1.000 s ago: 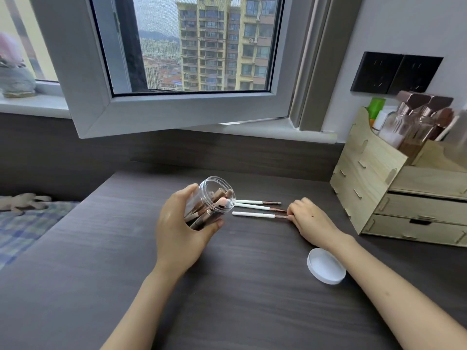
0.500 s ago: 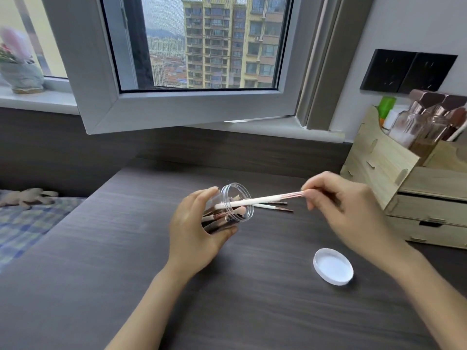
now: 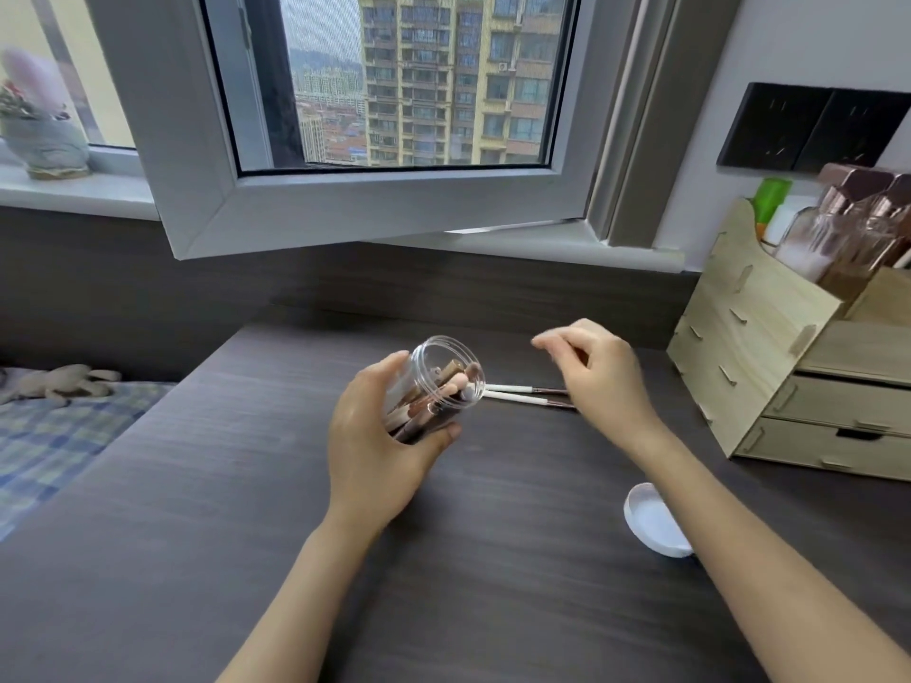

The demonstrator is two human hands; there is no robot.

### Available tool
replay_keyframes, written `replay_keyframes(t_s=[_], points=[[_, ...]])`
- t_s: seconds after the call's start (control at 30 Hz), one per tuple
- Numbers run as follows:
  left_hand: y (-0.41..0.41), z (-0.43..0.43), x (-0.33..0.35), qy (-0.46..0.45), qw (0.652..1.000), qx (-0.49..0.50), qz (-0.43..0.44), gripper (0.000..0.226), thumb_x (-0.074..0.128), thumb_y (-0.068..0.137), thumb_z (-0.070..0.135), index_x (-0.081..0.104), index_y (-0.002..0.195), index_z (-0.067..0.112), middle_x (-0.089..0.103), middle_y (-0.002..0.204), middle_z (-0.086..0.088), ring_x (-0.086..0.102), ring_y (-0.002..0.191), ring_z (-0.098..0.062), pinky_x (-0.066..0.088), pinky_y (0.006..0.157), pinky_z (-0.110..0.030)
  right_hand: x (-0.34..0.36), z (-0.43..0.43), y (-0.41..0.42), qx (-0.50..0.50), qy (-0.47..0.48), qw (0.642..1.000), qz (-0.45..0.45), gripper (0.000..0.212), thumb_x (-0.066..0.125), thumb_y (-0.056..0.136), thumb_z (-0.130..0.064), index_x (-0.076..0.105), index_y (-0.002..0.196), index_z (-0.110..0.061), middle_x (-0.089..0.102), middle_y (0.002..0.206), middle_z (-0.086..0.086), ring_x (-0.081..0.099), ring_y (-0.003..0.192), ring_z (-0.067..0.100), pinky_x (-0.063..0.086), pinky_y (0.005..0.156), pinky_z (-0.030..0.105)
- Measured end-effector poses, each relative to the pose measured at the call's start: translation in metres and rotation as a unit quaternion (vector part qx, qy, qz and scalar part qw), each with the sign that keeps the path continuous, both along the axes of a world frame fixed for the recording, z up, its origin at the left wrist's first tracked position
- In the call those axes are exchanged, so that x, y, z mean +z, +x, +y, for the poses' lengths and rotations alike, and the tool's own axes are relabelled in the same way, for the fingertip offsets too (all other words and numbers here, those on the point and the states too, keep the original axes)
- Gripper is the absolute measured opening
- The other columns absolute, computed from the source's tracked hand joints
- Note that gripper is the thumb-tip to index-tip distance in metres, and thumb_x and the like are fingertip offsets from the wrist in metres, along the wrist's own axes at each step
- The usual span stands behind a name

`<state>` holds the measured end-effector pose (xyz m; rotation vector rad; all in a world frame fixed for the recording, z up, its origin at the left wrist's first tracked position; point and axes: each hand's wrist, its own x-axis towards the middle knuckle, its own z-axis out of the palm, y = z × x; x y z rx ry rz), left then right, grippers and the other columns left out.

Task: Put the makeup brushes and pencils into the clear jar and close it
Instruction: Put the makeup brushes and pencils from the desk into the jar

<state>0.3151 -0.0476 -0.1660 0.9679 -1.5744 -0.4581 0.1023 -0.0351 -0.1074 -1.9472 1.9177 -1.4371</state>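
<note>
My left hand (image 3: 379,446) grips the clear jar (image 3: 438,382), tilted with its open mouth toward the right. Several brushes and pencils fill the jar. Two white-handled brushes (image 3: 522,394) lie on the dark desk just right of the jar's mouth. My right hand (image 3: 599,372) hovers above their far ends, fingers loosely curled with nothing in them. The white lid (image 3: 650,522) lies on the desk at the right, partly behind my right forearm.
A wooden drawer organizer (image 3: 769,367) with bottles stands at the right edge of the desk (image 3: 246,510). An open window sash (image 3: 345,209) juts over the desk's back. A checked bed (image 3: 54,436) with a plush toy lies to the left.
My right hand slid the white-handled brush into the jar and let it go. It has drawn back to the right, above the two brushes on the desk.
</note>
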Motion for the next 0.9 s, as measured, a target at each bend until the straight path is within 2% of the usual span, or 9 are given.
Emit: replay_keyframes(t_s=[0.1,0.2,0.27,0.37,0.5,0.57,0.63,0.77,0.9], points=[[0.001,-0.003,-0.002,0.010,1.000,0.010,0.013,0.072,0.089,0.054,0.020,0.052,0.115,0.029,0.053,0.110,0.024,0.044,0.104,0.018,0.040,0.090,-0.015,-0.037,-0.022,-0.035,-0.104,0.140,0.963,0.205,0.023,0.051,0.091,-0.020,0.073,0.092,-0.013,0.068,0.097,0.011,0.058,0.094,0.032,0.047,0.078,0.037],[0.001,-0.003,-0.001,0.011,1.000,0.015,0.020,0.073,0.089,0.055,0.016,0.050,0.114,0.033,0.052,0.108,0.026,0.043,0.102,0.021,0.038,0.087,-0.011,-0.061,-0.026,-0.046,-0.102,0.209,0.915,0.331,0.025,0.051,0.092,-0.027,0.069,0.100,-0.012,0.065,0.102,0.007,0.053,0.100,0.029,0.047,0.076,0.036],[0.002,-0.003,-0.002,0.015,1.000,0.012,0.022,0.072,0.089,0.055,0.016,0.052,0.116,0.030,0.052,0.109,0.026,0.043,0.102,0.021,0.041,0.090,-0.016,-0.066,-0.026,-0.046,-0.101,0.200,0.898,0.379,0.016,0.062,0.086,-0.020,0.070,0.084,-0.007,0.066,0.087,0.009,0.057,0.087,0.031,0.050,0.065,0.037],[0.002,-0.003,-0.001,0.016,1.000,0.005,0.024,0.073,0.089,0.054,0.020,0.053,0.118,0.026,0.053,0.111,0.025,0.044,0.105,0.018,0.050,0.090,-0.039,-0.070,-0.026,-0.047,-0.098,0.147,0.889,0.421,0.016,0.081,0.064,-0.011,0.065,0.060,-0.008,0.064,0.061,0.008,0.059,0.059,0.030,0.047,0.045,0.032],[0.001,-0.002,-0.001,0.017,0.999,0.001,0.027,0.074,0.084,0.053,0.031,0.053,0.120,0.027,0.052,0.113,0.026,0.044,0.108,0.015,0.051,0.088,-0.046,-0.050,-0.009,-0.045,-0.088,0.102,0.970,0.201,0.012,0.053,0.091,-0.015,0.062,0.088,-0.007,0.066,0.086,0.009,0.059,0.083,0.029,0.044,0.066,0.036],[0.000,-0.001,-0.001,0.011,1.000,-0.002,0.016,0.076,0.086,0.053,0.028,0.053,0.121,0.025,0.054,0.113,0.021,0.047,0.109,0.009,0.051,0.089,-0.045,-0.028,0.012,-0.045,-0.066,0.045,0.994,0.068,0.010,0.053,0.091,-0.013,0.063,0.087,-0.012,0.065,0.077,0.003,0.057,0.071,0.010,0.041,0.062,0.024],[0.000,0.000,-0.001,0.007,1.000,-0.006,0.004,0.076,0.089,0.053,0.024,0.053,0.121,0.026,0.055,0.114,0.018,0.050,0.109,0.002,0.050,0.090,-0.045,-0.006,0.038,-0.044,-0.038,0.000,0.999,0.006,0.011,0.055,0.090,-0.011,0.063,0.086,-0.016,0.062,0.071,-0.001,0.054,0.065,0.007,0.037,0.054,0.010],[-0.002,0.002,0.000,-0.014,1.000,-0.016,-0.013,0.074,0.083,0.053,0.034,0.049,0.119,0.036,0.051,0.115,0.026,0.052,0.110,-0.005,0.051,0.087,-0.044,0.018,0.072,-0.033,-0.014,-0.034,0.993,0.109,0.009,0.057,0.087,-0.011,0.066,0.085,-0.014,0.059,0.072,-0.007,0.049,0.070,0.011,0.038,0.065,0.009],[-0.004,0.003,-0.002,-0.044,0.998,-0.016,-0.049,0.073,0.081,0.053,0.034,0.050,0.119,0.030,0.054,0.113,0.016,0.050,0.108,-0.005,0.046,0.092,-0.032,0.022,0.066,-0.006,0.028,-0.078,0.976,0.204,0.010,0.059,0.083,-0.014,0.067,0.080,-0.009,0.063,0.072,-0.003,0.047,0.070,0.012,0.038,0.066,0.021]])
